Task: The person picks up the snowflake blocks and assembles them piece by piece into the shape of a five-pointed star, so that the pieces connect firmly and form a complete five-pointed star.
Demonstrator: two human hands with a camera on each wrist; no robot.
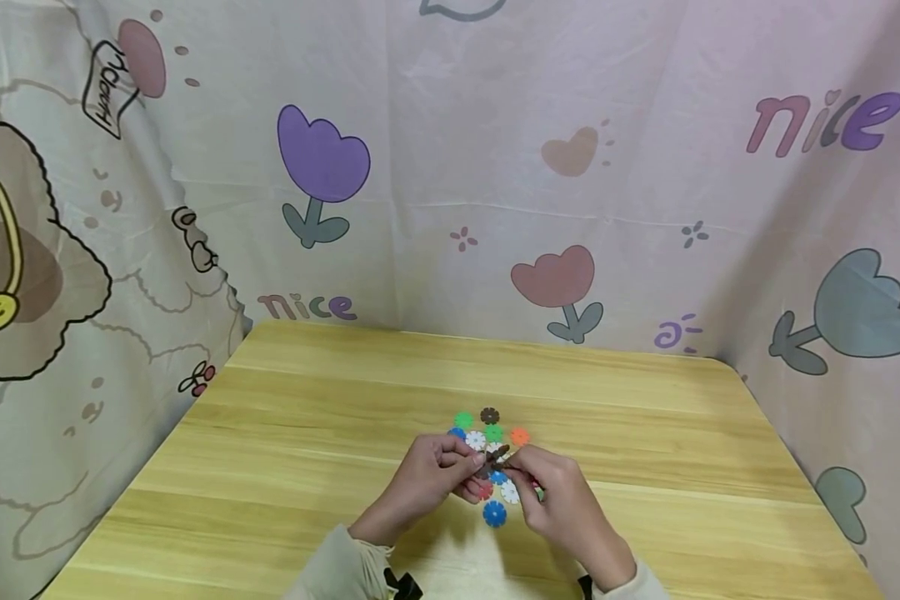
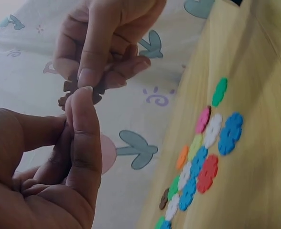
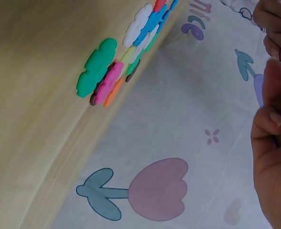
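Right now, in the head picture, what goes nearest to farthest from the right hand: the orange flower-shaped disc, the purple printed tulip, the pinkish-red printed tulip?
From the right hand:
1. The orange flower-shaped disc: on the table, just beyond the hand.
2. The pinkish-red tulip: on the cloth behind.
3. The purple tulip: higher, farther left.

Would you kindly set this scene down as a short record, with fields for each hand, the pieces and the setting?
Left hand: pinches a brown notched item
Right hand: pinches the same item
Discs in it: count unclear
Loose discs: blue, white, green, red, pink, yellow, orange, brown; grouped on the table
Table surface: yellowish wood grain
Backdrop: pale cloth printed with tulips and "nice"
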